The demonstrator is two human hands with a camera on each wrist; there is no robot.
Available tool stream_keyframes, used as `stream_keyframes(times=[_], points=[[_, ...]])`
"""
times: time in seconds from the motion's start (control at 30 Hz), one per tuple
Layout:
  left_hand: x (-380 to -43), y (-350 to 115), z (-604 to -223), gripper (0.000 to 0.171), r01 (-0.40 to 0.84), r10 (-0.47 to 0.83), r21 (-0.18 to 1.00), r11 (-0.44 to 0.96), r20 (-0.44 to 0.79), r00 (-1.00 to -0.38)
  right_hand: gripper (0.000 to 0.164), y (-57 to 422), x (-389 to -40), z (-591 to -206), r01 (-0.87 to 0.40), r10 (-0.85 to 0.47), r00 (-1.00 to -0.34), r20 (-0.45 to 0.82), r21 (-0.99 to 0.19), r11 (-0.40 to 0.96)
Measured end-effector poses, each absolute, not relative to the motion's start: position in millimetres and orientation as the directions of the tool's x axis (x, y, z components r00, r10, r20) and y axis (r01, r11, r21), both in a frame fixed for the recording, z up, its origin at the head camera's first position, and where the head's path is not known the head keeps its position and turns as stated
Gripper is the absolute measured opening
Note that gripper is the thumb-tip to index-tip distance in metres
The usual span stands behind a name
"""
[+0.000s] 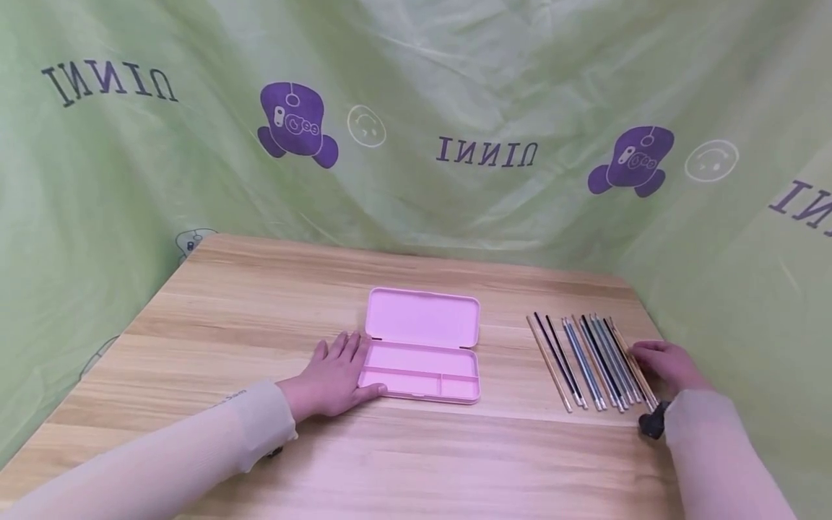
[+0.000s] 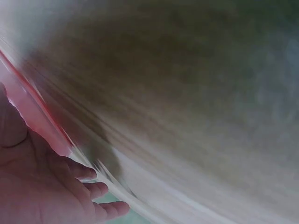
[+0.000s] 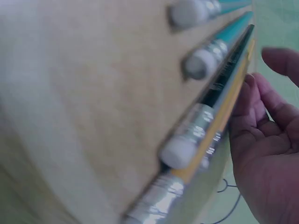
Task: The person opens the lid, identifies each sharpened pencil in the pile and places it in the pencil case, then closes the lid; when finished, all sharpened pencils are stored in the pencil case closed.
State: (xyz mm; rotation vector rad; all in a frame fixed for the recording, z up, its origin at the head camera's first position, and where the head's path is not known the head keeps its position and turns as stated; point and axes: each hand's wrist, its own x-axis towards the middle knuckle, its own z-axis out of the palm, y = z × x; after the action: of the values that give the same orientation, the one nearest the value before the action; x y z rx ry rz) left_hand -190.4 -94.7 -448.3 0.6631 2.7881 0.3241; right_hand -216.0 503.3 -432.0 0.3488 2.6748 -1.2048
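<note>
Many pencils (image 1: pixel 601 363) lie at right, where the right hand (image 1: pixel 669 365), thumb apart, seemingly gripping none, could roll them askew by nudging sideways, while the left hand (image 1: pixel 333 381), fingers spread, touches the pink case's (image 1: pixel 422 318) left edge.

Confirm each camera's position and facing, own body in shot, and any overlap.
Head: on the head, facing forward and down at the pink case and pencils; left hand, right hand and sleeves show.
Left wrist: worn there, facing the case's edge and blurred tabletop; left hand shows.
Right wrist: worn there, facing along the pencils from their eraser ends; right hand shows.
Head and right wrist share the pencils and right hand.
</note>
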Motion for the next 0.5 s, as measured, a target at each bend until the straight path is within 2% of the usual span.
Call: stream_keyframes(times=[0.27,0.5], points=[[-188.3,-97.2,-451.9,0.099,0.41,0.468,0.277,0.869,-0.191,-0.863,0.056,507.5,-224.6,-432.7,0.32,0.116,-0.934,-0.337,-0.651,0.688],[-188.9,-97.1,-450.6,0.099,0.41,0.47,0.287,0.866,-0.187,-0.862,0.049,510.4,-227.3,-432.4,0.295,0.097,-0.937,-0.334,-0.614,0.732]])
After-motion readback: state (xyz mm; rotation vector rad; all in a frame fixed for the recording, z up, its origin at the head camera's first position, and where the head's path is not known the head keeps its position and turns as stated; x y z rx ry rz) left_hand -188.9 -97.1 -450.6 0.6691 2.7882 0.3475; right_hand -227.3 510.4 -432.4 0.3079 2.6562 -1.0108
